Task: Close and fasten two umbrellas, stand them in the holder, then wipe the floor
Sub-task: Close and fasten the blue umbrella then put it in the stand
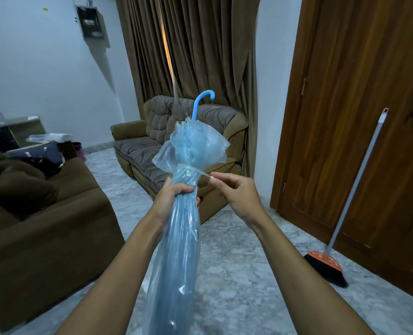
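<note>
A folded, translucent blue umbrella (178,238) points away from me, its curved blue handle (201,102) at the far end. My left hand (174,198) grips the gathered canopy just below a thin strap (198,170) wound round it. My right hand (236,192) pinches the free end of that strap between thumb and forefinger and holds it out to the right. Above the strap the canopy edge puffs out loosely. No second umbrella and no holder are in view.
A brown sofa (43,213) stands at the left and a patterned armchair sofa (176,146) ahead under brown curtains. A broom (340,233) leans on the wooden door (345,117) at the right. The floor (236,274) is grey marble.
</note>
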The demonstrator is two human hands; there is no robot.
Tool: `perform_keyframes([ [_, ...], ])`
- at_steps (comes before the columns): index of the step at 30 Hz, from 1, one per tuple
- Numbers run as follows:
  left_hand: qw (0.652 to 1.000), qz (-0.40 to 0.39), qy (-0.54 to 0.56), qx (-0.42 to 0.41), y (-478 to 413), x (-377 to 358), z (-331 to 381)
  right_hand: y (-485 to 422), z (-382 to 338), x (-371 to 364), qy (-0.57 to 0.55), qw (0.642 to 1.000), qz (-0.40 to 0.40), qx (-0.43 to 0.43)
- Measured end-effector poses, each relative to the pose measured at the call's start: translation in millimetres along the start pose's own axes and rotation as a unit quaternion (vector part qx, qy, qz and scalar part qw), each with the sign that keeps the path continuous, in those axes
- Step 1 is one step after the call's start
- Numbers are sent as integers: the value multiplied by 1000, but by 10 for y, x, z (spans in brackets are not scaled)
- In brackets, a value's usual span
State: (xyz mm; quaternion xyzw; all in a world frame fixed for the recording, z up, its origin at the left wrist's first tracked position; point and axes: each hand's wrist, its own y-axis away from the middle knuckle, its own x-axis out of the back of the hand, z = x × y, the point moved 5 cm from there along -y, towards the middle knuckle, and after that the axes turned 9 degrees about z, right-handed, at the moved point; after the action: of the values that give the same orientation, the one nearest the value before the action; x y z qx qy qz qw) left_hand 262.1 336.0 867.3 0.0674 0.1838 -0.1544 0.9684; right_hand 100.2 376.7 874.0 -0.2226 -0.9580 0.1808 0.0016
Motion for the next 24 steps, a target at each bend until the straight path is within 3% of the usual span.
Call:
perform_keyframes([
  [6,994,54,-88,-17,8,39,-4,47,-108,0,-1,998,-7,61],
  [10,982,89,-157,-48,42,27,-4,85,-140,-62,-4,996,-56,69],
  [16,972,115,-184,-87,36,-11,-26,100,-180,-82,5,999,-53,-12],
  [20,972,123,-180,-89,28,-24,-35,92,-185,-59,79,996,-46,20],
  [24,972,136,-172,-86,8,-5,-36,137,-152,-59,59,997,-40,-7],
])
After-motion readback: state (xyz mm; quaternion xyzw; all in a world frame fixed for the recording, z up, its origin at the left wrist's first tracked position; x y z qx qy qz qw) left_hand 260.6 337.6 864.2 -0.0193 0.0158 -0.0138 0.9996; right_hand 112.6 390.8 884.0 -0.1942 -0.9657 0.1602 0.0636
